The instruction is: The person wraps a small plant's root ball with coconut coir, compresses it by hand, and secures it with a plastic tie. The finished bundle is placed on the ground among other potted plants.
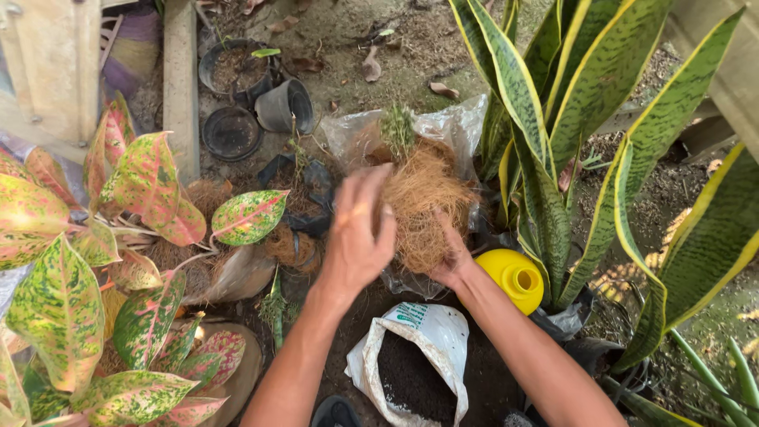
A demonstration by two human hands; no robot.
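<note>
— What crowds the hands?

— On the left, a plant with pink-and-green speckled leaves (118,277) spreads over the near ground. On the right, tall stiff sword-shaped green leaves edged in yellow (553,119) rise just beside the work. A round yellow plastic bottle with an open neck (512,277) sits against the right forearm, at the base of those leaves.

— And the hands themselves?

— Both are on a clump of dry brown coconut fibre (423,205) in the middle of the scene. The right hand (451,257) grips its near lower edge from beneath. The left hand (360,229) lies against the clump's left side, fingers bent around it; how tightly it clasps cannot be told. A small green sprig pokes from the top of the fibre.

— Any packaging?

— The clump sits in a crumpled clear plastic bag (455,126), open behind it. Nearer, below the arms, a white sack with green print on its folded rim (431,324) lies open, holding dark soil.

— Farther off?

— Three empty black plastic pots (253,103) stand on bare earth to the far left, one tipped on its side, beside a pale wooden plank (180,79).
</note>
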